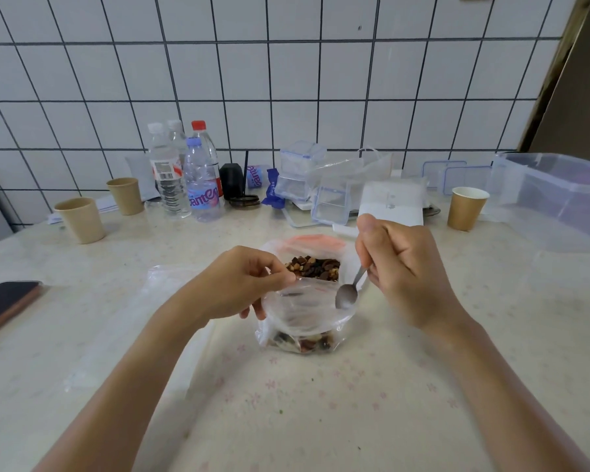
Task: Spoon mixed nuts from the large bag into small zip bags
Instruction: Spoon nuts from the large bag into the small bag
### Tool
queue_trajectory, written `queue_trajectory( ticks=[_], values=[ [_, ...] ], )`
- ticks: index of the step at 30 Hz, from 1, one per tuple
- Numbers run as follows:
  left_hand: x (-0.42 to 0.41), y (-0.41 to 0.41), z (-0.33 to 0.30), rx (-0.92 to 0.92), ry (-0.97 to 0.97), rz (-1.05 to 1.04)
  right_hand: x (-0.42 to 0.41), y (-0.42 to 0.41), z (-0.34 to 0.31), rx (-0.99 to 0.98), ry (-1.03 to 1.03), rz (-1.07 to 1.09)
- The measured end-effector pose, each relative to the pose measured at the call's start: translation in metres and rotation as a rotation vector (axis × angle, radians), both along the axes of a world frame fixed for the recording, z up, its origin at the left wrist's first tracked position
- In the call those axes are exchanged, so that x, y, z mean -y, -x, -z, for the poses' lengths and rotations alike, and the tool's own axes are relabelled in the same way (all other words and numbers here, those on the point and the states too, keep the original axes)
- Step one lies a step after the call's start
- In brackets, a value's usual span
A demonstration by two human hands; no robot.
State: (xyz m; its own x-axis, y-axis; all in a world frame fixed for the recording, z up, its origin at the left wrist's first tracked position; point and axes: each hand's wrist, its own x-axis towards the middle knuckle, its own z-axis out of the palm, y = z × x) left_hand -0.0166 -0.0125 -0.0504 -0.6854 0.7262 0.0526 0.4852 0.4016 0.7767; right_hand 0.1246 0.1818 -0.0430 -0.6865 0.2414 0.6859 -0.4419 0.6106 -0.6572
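The large clear bag (346, 257) with a red strip at its far edge stands open at the table's middle, dark mixed nuts (315, 267) showing inside. In front of it a small clear zip bag (300, 321) is held open, a layer of nuts at its bottom. My left hand (242, 284) pinches the small bag's left rim. My right hand (399, 267) grips a metal spoon (347, 294) by its handle; the spoon's bowl points down over the small bag's mouth and looks empty.
More flat clear zip bags (157, 291) lie left of my left arm. A dark phone (4, 304) sits at the left edge. Paper cups (80, 219), water bottles (201, 185), clear lidded boxes (300, 172) and a big plastic tub (556, 192) line the back by the tiled wall.
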Motion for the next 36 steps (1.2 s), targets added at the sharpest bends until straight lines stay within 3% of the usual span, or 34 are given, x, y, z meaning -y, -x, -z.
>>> queue_trajectory(
  ticks=[3, 5, 8, 11, 14, 18, 22, 26, 36],
  values=[
    [0.0, 0.006, 0.007, -0.134, 0.171, -0.036, -0.003, 0.003, 0.0, 0.008, 0.188, -0.013],
    [0.001, 0.01, 0.009, -0.162, 0.175, -0.07, -0.007, 0.007, 0.002, 0.026, 0.342, 0.011],
    [0.002, 0.018, 0.011, -0.236, 0.066, -0.195, -0.013, 0.015, 0.006, 0.071, 0.585, 0.06],
    [-0.002, 0.025, 0.019, -0.366, -0.092, -0.458, -0.018, 0.021, 0.012, 0.164, 0.752, 0.101],
    [-0.01, 0.031, 0.031, -0.36, -0.149, -0.524, -0.017, 0.026, 0.019, 0.243, 0.724, 0.116],
    [-0.024, 0.04, 0.036, -0.169, -0.208, -0.371, -0.014, 0.028, 0.022, 0.282, 0.557, 0.164],
    [-0.038, 0.041, 0.041, -0.129, -0.215, -0.292, -0.015, 0.032, 0.029, 0.373, 0.4, 0.235],
    [-0.043, 0.037, 0.045, -0.153, -0.298, -0.294, -0.01, 0.038, 0.037, 0.471, 0.443, 0.173],
    [-0.047, 0.031, 0.038, 0.062, -0.509, -0.278, -0.006, 0.041, 0.04, 0.512, 0.632, 0.11]
  ],
)
